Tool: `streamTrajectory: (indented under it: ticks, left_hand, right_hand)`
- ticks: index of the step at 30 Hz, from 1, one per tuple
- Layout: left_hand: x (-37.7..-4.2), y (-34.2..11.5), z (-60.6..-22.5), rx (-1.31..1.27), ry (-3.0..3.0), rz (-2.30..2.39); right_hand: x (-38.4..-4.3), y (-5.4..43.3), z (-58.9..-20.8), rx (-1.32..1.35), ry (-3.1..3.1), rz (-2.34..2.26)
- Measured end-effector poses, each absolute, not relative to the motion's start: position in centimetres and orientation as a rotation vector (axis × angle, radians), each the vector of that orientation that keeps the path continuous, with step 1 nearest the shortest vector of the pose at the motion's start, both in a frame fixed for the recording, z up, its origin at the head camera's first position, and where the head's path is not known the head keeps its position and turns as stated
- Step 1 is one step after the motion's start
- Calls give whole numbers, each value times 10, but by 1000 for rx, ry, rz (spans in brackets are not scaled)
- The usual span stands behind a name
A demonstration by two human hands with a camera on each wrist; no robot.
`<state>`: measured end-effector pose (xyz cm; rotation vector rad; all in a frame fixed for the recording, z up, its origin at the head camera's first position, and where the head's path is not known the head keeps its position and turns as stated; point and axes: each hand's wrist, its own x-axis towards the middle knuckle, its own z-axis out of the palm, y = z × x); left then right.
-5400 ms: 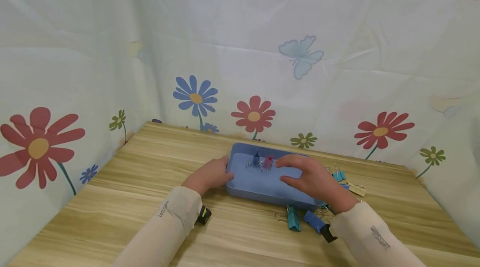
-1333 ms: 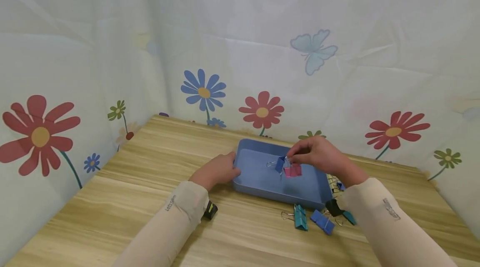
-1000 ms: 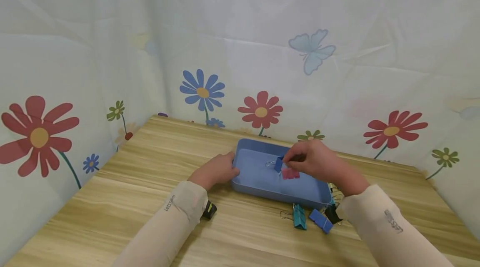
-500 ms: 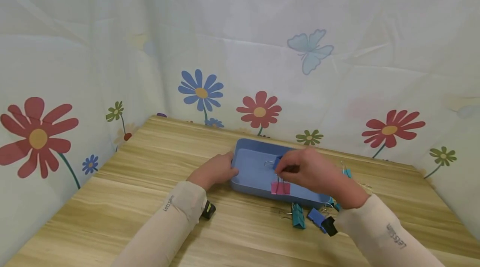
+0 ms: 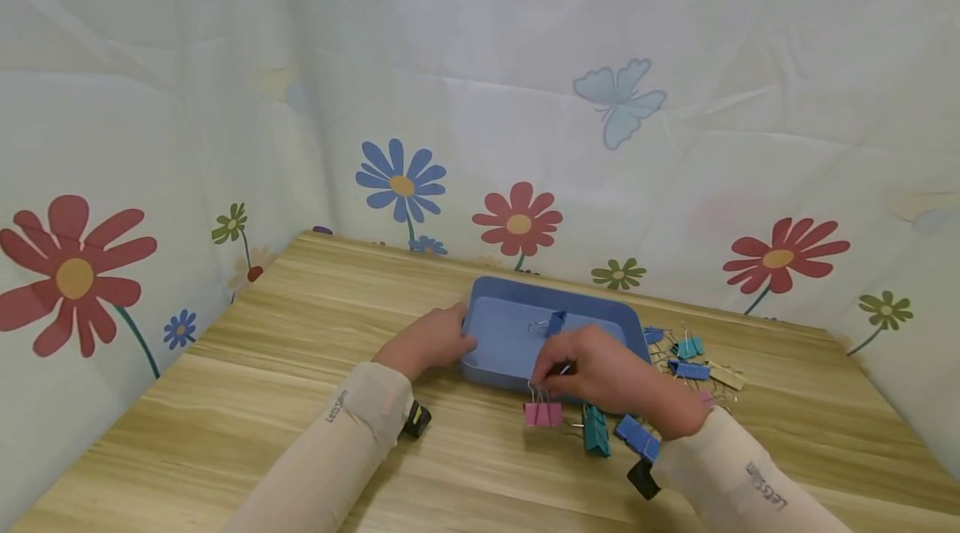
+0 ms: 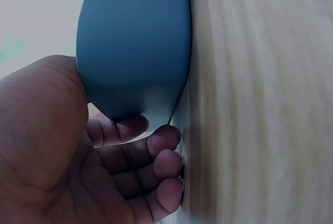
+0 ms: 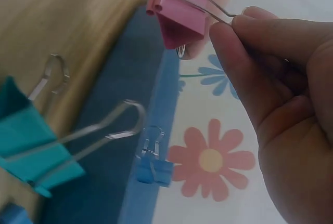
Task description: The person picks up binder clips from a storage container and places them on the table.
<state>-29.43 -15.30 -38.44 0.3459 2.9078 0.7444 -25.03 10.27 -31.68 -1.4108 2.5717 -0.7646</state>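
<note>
In the head view a blue rectangular tray (image 5: 498, 329) lies on the wood-grain table. My left hand (image 5: 429, 343) grips its left end, and the left wrist view shows the fingers curled against the tray's wall (image 6: 135, 31). Between thumb and forefinger, my right hand (image 5: 603, 371) pinches the wire handle of a pink binder clip (image 5: 542, 414). That clip hangs just in front of the tray's near wall, also close up in the right wrist view. One blue binder clip (image 5: 556, 322) sits inside the tray, its lower part overlapped by the right hand.
Nearest the pink clip on the table are a teal binder clip (image 5: 596, 430) and a blue one (image 5: 637, 437). Right of the tray lie several more, among them a yellow clip (image 5: 726, 376) and a teal clip (image 5: 687, 346). A flowered curtain (image 5: 465, 100) closes off the back.
My right hand has picked the pink clip out of the tray and carried it over the near wall toward me. The blue clip stays inside; the left hand keeps its grip.
</note>
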Motion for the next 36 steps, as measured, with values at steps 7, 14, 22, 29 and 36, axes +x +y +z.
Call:
streamTrajectory:
  ticks: [7, 14, 22, 29, 36]
  left_hand:
    - [-292, -152, -380, 345, 2908, 756]
    - [-293, -152, -381, 353, 2920, 744]
    - [-294, -153, -382, 364, 2916, 749]
    - [-292, -153, -381, 347, 2910, 754]
    - [-292, -153, -380, 362, 2918, 750]
  right_hand:
    - [-251, 101, -335, -1414, 2541, -739]
    - [-250, 102, -341, -1377, 2565, -662]
    - [-247, 102, -346, -1459, 2638, -544]
    - [-248, 104, -351, -1491, 2671, -520]
    - [-249, 105, -355, -1500, 2676, -531]
